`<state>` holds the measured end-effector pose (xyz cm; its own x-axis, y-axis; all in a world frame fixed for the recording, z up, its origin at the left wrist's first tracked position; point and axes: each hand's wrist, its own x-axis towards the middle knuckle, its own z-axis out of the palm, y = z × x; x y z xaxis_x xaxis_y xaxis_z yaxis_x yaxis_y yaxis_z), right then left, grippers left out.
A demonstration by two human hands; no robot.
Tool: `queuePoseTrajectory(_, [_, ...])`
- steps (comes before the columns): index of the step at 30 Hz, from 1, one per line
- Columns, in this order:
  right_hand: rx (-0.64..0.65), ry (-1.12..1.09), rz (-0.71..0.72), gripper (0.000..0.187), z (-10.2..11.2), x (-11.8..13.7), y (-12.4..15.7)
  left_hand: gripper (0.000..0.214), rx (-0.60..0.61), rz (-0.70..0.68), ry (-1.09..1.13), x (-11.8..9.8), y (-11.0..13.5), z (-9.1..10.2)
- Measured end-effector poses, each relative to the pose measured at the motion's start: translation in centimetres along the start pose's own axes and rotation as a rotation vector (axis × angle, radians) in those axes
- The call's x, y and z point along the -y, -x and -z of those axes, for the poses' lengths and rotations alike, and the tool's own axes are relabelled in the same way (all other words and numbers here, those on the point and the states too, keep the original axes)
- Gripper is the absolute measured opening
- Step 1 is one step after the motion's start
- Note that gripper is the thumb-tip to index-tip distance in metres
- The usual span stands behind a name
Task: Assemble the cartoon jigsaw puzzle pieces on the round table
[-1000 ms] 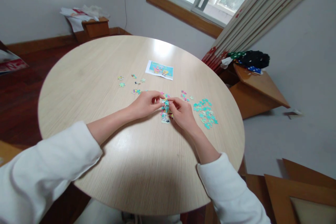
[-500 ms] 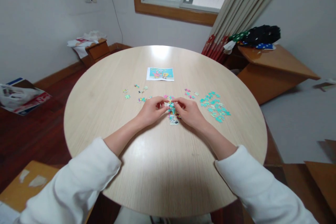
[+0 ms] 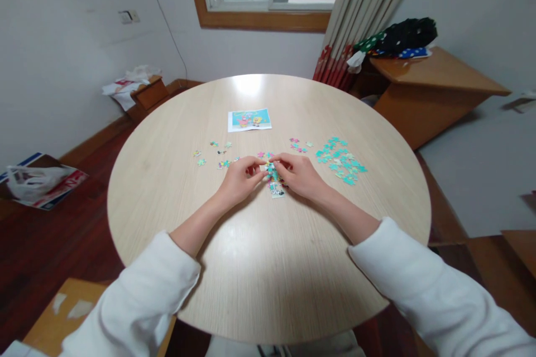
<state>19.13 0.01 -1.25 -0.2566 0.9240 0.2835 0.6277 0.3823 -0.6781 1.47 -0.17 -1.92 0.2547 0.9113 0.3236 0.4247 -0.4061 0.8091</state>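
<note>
Both hands meet over small jigsaw puzzle pieces near the middle of the round table. My left hand [image 3: 242,178] is closed, thumb and fingertips pinching the left side of some joined puzzle pieces [image 3: 271,169]. From the other side, my right hand [image 3: 300,175] pinches the same pieces. Below the fingertips, a white puzzle piece with black marks [image 3: 277,190] shows, with pink and yellow bits beside it. Just beyond the hands lie pink puzzle pieces [image 3: 261,154]. My fingers hide part of the joined pieces.
On the round table [image 3: 234,290], turquoise puzzle pieces [image 3: 341,160] spread at right, pink ones [image 3: 295,140] nearer the middle, and several mixed pieces [image 3: 201,162] at left. A printed cartoon picture [image 3: 250,120] lies farther back. A wooden cabinet [image 3: 439,75] with cloths stands beyond the right edge.
The camera view has shifted and tilted slightly. Both hands stay pinched at the same puzzle pieces, with hardly any movement between them.
</note>
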Motion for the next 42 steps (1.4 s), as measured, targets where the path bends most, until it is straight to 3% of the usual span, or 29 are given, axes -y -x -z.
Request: queuePoseTrajectory(42, [0.038, -0.071, 0.078, 0.026, -0.24, -0.33, -0.23, 0.015, 0.054, 0.040, -0.024, 0.02, 0.00, 0.20])
